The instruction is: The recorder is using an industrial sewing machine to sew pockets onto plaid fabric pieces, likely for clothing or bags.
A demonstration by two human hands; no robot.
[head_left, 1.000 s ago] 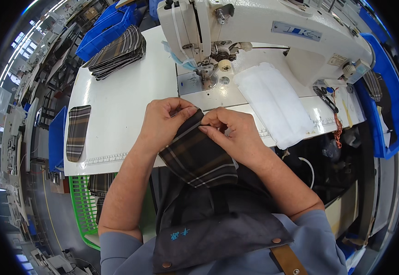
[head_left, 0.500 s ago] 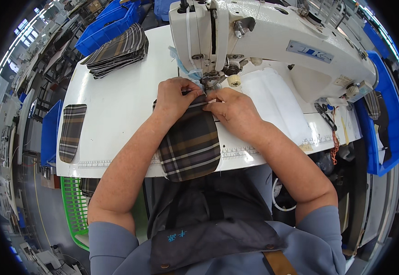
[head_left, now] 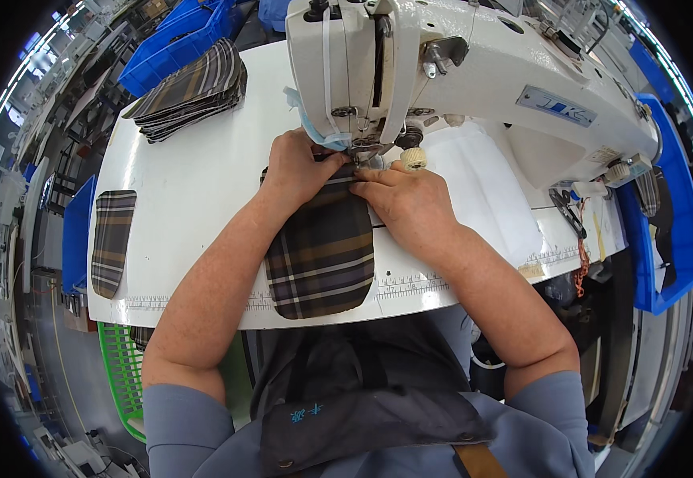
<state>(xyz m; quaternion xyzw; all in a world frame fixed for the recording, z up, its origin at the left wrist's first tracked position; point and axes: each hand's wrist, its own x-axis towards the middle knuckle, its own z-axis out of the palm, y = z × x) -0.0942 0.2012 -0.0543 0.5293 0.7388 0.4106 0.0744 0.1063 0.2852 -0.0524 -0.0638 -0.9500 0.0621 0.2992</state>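
Observation:
A dark plaid fabric piece (head_left: pixel 320 255) with rounded lower corners lies on the white sewing table, its far edge at the needle of the white sewing machine (head_left: pixel 506 68). My left hand (head_left: pixel 297 171) pinches that far edge just left of the needle. On the other side my right hand (head_left: pixel 410 199) grips the edge close to the presser foot, thumb and fingers pressed together. Both hands partly hide the fabric's far edge. The needle tip is too small to make out clearly.
A stack of plaid pieces (head_left: pixel 191 92) sits at the back left, and one plaid piece (head_left: pixel 113 243) lies near the left edge. White cloth (head_left: pixel 478 195) rests under the machine arm. Thread snips (head_left: pixel 567 211) lie right. Blue bins (head_left: pixel 677 279) and a green basket (head_left: pixel 119 374) flank the table.
The whole view has shifted slightly. Both hands stay at the needle on the fabric's far edge, with the right fingers slightly nearer the presser foot.

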